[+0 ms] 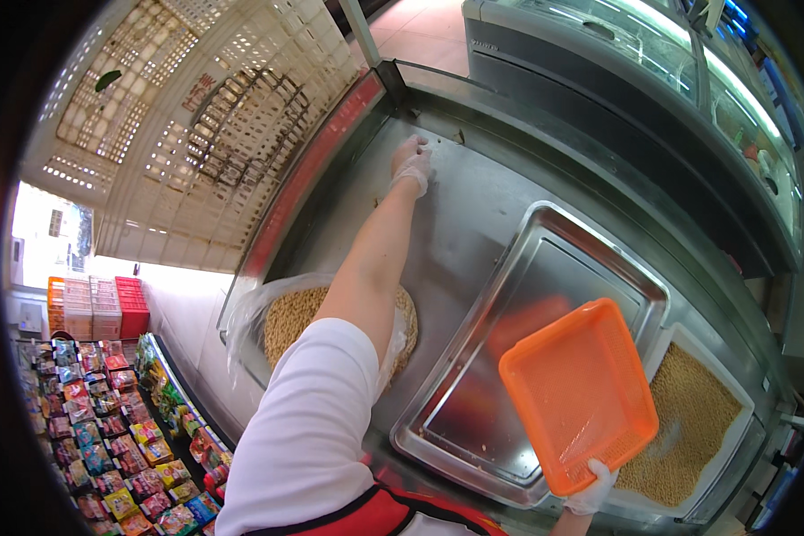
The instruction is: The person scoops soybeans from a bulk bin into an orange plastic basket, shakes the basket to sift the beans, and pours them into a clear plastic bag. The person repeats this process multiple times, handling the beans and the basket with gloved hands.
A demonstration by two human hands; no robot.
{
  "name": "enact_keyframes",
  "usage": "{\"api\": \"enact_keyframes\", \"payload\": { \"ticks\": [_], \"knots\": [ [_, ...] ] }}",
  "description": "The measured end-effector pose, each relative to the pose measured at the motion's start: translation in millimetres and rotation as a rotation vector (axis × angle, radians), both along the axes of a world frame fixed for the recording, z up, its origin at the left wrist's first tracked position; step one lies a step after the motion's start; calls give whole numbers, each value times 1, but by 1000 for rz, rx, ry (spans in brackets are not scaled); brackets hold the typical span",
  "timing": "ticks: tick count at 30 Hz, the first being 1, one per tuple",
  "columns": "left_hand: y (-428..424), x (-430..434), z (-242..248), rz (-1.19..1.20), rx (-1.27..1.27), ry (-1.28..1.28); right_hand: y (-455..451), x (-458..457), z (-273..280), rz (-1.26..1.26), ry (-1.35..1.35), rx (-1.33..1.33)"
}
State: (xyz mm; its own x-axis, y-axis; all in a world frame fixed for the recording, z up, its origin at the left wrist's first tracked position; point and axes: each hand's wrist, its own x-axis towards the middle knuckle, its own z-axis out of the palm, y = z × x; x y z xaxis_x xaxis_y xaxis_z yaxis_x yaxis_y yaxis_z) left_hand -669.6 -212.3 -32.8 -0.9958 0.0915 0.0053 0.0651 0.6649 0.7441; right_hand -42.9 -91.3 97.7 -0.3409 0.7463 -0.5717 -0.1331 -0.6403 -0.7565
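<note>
My left hand (412,163), in a thin clear glove, reaches to the far left corner of a stainless steel counter (455,248); its fingers are bunched near small scraps, and whether they pinch something is not visible. An orange perforated plastic basket (569,388) is tilted in my gloved right hand (591,488), which grips its near rim. The basket hangs over the right part of a rectangular steel tray (469,375). A clear plastic bag of soybeans (291,318) lies partly under my left forearm.
A white tub of small tan beans or grains (690,429) stands right of the steel tray. White plastic crates (241,134) rise beyond the counter's left edge. A glass display case (610,87) runs along the far side. Packaged snacks (114,442) fill racks at lower left.
</note>
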Motion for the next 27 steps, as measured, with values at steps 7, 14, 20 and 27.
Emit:
{"api": "enact_keyframes", "payload": {
  "ticks": [7, 14, 20, 27],
  "knots": [
    [30, -43, -29, -9, -123, -59, 13, -29, 12, 194, -226, -48],
    [34, -70, -50, -81, -404, 70, 25, -23, -11, -31, -23, -90],
    [-5, -3, 70, -540, -109, -215, 34, 1, -11, 77, 19, -102],
    [-193, 180, 215, -658, -204, 103, 31, 38, 9, -167, -18, -53]
  ]
}}
